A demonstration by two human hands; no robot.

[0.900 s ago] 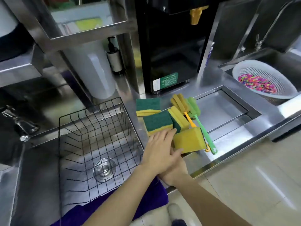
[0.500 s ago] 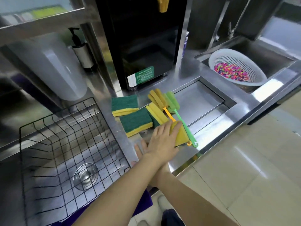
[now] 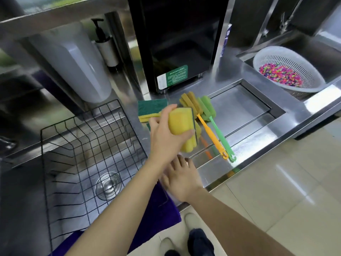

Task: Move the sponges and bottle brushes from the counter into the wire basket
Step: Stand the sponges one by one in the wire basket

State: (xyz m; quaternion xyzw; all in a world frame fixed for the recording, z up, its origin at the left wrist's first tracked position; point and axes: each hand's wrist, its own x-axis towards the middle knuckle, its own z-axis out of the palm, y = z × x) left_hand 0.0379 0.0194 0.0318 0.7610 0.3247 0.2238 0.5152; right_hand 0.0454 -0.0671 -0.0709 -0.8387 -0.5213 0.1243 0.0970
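Above the steel counter (image 3: 245, 143), your left hand (image 3: 166, 137) grips a yellow sponge (image 3: 181, 121) with a green scouring face, lifted clear of the pile, while your right hand (image 3: 181, 179) rests flat and empty, fingers spread, at the counter's front edge. By my reading you are at the start: the wire basket (image 3: 88, 154) in the sink holds nothing. Left on the counter are at least one green-topped sponge (image 3: 152, 108), a yellow sponge (image 3: 188, 145) under your grip, the yellow bottle brush (image 3: 208, 132) and the green bottle brush (image 3: 219, 133).

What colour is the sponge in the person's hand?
Yellow, with a dark green edge, in the head view: sponge, left hand.
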